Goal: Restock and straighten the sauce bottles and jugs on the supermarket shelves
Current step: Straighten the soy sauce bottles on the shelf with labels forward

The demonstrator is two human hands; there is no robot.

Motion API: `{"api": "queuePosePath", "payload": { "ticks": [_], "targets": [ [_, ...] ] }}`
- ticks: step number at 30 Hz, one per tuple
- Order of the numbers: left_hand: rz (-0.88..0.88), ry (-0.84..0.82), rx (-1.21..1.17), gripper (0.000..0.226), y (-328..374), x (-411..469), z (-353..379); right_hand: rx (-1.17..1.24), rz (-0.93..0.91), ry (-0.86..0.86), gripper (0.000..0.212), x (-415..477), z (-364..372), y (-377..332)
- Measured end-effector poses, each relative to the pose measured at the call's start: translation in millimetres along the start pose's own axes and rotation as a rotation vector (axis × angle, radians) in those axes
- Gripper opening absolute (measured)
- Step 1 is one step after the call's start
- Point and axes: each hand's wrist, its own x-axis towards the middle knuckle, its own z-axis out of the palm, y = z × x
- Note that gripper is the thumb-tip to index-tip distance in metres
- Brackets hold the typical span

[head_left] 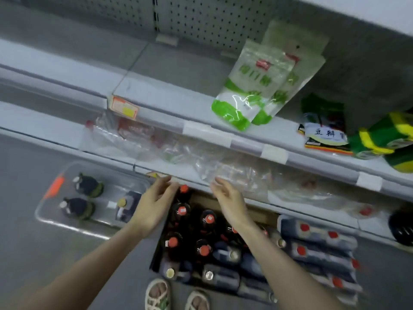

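Both hands hover over the red-capped bottles (182, 211).
Left hand (154, 202) and right hand (228, 198), fingers loosely spread, empty; clear bin (105, 191) at nine o'clock; shelf bags (234, 173) blurred.

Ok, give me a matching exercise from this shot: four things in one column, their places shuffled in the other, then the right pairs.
Things
1. green-and-white pouches
2. clear bin
3. red-capped bottles
4. sandals

Places
a. bottom edge of the view
b. on the floor, far left
c. leaning on the upper shelf
d. crowded together at centre, caps up

Pairs: 1-c, 2-b, 3-d, 4-a
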Motion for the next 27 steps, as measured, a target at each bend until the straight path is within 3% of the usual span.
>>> {"api": "queuePosePath", "payload": {
  "ticks": [7, 11, 15, 20, 27],
  "targets": [
    [-0.132, -0.025, 0.036, 0.044, -129, 66, 18, 0.014, 0.084, -0.04, 0.039, 69, 73, 105],
    [-0.146, -0.028, 0.026, 0.072, -181, 99, 32, -0.03, 0.136, -0.082, 0.044, 112, 104, 151],
    [-0.203, -0.03, 0.011, 0.047, -221, 128, 55, -0.058, 0.144, -0.074, 0.047, 156, 125, 188],
    [-0.177, 0.017, 0.027, 0.042, -259, 154, 73, -0.081, 0.048, -0.028, 0.032, 204, 152, 220],
    [-0.166, 0.043, 0.03, 0.045, -297, 169, 77, -0.124, -0.019, -0.059, 0.033, 224, 170, 241]
  ]
}}
